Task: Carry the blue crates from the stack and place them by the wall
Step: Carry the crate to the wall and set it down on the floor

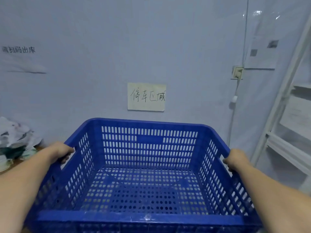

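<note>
The left hand (63, 153) grips the left rim of the blue crate (146, 185) and the right hand (235, 159) grips the right rim, fingers curled over the edges, so both stand equally near it. The crate is carried level between them, its long axis running left to right, parallel to the wall (101, 64) just beyond its far rim. Setting it down looks to call for a short move forward and down, below the paper sign (146, 96).

Wall (151, 47) close ahead, bag pile (15, 140) left, shelf rack (286, 115) right
</note>
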